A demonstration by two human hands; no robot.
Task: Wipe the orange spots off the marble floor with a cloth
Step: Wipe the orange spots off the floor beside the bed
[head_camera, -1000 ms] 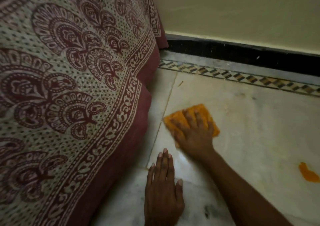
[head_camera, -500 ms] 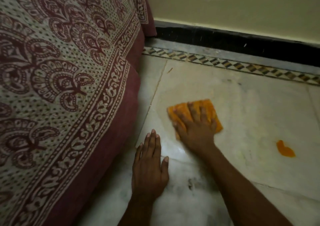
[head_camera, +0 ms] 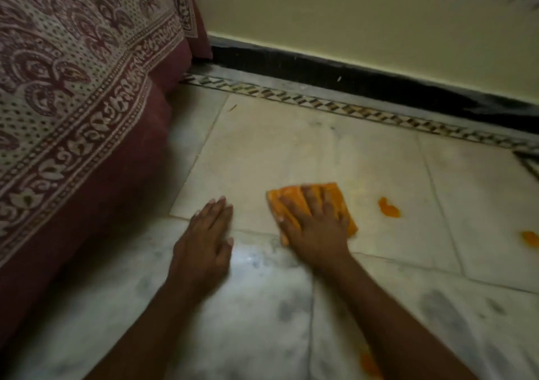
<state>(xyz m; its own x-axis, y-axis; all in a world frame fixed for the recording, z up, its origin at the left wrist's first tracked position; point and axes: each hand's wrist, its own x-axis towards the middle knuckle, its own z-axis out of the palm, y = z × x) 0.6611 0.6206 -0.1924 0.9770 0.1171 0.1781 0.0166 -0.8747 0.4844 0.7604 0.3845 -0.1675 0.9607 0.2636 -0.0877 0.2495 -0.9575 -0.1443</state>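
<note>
My right hand [head_camera: 316,225] presses flat on a folded orange cloth [head_camera: 284,201] on the pale marble floor [head_camera: 291,146]. An orange spot [head_camera: 389,208] lies a short way right of the cloth, apart from it. A second orange spot [head_camera: 529,238] sits at the right edge of the view. A third orange smear [head_camera: 370,365] shows near the bottom, beside my right forearm. My left hand [head_camera: 204,242] rests palm down on the floor to the left of the cloth, fingers together, holding nothing.
A bed draped in a maroon and cream patterned sheet [head_camera: 73,87] fills the left side, its edge hanging down to the floor. A black skirting [head_camera: 350,79] and an inlaid border strip [head_camera: 320,104] run along the cream wall behind.
My right hand and the cloth have slid right and toward me, closer to the orange spot. My left hand has shifted along the floor. The view has swung right, bringing more spots into sight.
</note>
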